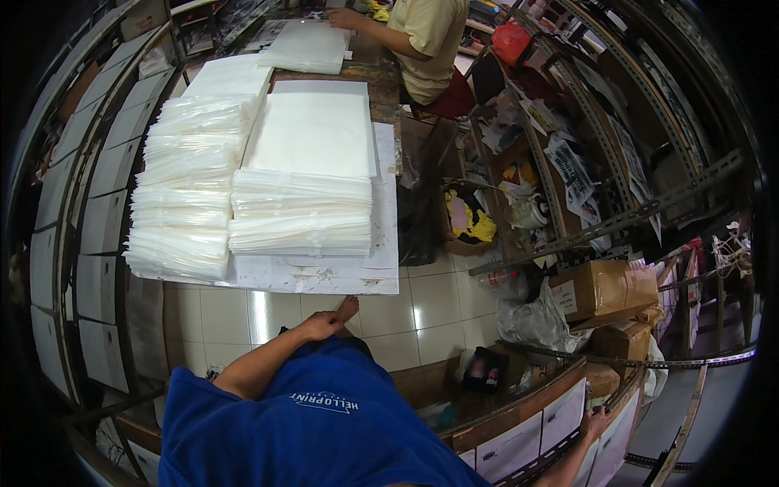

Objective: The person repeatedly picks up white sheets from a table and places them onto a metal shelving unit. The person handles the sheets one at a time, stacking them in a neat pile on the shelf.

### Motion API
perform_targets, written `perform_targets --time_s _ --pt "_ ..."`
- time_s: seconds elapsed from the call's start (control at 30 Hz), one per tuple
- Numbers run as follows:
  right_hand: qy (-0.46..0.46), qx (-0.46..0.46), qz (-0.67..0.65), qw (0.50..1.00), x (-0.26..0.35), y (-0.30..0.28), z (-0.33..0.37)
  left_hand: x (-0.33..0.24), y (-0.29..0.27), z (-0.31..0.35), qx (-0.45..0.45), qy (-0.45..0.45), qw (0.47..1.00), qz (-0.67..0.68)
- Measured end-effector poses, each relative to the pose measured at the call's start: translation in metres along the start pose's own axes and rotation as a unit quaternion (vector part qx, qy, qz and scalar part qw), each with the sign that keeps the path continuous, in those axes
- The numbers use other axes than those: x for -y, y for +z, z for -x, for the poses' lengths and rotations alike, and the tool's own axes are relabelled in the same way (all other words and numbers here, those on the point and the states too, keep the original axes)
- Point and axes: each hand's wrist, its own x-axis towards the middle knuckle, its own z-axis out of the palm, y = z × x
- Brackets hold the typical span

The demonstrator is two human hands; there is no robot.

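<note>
My left hand (321, 325) is at my lap beyond the hem of my blue shirt, just short of the table's near edge. Its fingers are curled, and what they close on, if anything, is hidden. Off to the right, my right hand (596, 423) grips the edge of a wooden shelf (519, 411) faced with white paper sheets. Ahead of me stands a table (324, 280) with a white top. Bundles of clear plastic sleeves (180, 199) are piled on its left side. Beside them lie more white bundles (302, 231) and a flat stack of white sheets (312, 130).
A co-worker in a pale yellow shirt (430, 36) has a hand on a stack (307, 47) at the table's far end. Shelves of white boxes (105, 223) line the left. Metal racks (608, 154), a cardboard box (604, 290) and a plastic bag (531, 318) stand right.
</note>
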Motion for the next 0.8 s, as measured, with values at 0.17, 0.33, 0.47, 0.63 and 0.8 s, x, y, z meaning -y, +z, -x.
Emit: perform_targets --time_s 0.17,0.33,0.47,0.63,0.8 --pt "0.014 0.023 -0.011 1.0 -0.006 -0.003 0.001 0.003 0.006 -0.005 0.003 0.014 1.0 0.0" --pt "0.015 0.006 -0.009 1.0 0.003 -0.004 0.003 -0.001 0.004 -0.003 0.009 0.015 1.0 -0.003" --pt "-0.01 -0.024 0.01 1.0 -0.005 0.001 0.003 -0.011 -0.001 0.001 0.018 0.01 1.0 -0.002" --pt "0.013 -0.01 0.008 1.0 -0.002 0.001 0.002 -0.009 0.001 0.0 0.004 0.02 1.0 0.009" --pt "0.013 0.001 0.003 1.0 -0.002 -0.003 0.004 -0.014 0.0 -0.003 0.021 0.027 0.999 0.014"
